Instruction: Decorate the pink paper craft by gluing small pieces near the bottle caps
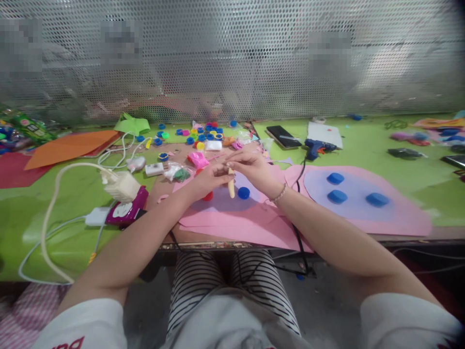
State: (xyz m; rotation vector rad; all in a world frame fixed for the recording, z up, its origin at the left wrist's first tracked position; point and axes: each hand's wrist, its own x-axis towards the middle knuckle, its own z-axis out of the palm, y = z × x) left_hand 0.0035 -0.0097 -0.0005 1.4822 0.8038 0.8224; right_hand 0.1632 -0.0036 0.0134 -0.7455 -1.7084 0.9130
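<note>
My left hand (pixel 212 178) pinches a pale yellow stick-like piece (pixel 231 186), which points down toward the paper. My right hand (pixel 252 167) meets it at the top of the piece, its fingers bent together; whether they grip anything is hidden. Beneath both hands lies a pink paper sheet (pixel 232 222) with a bluish oval (pixel 218 203) on it. A blue cap (pixel 243 193) sits right of the piece, and a red cap (pixel 208 196) shows partly under my left hand.
Right of my hands, a pink and blue paper shape (pixel 356 218) bears blue caps (pixel 337 196). Behind are a glue gun (pixel 317 148), a phone (pixel 284 136) and scattered caps (pixel 190 140). A purple power strip (pixel 128 208) with cables stands left. A black cord hangs over the table edge.
</note>
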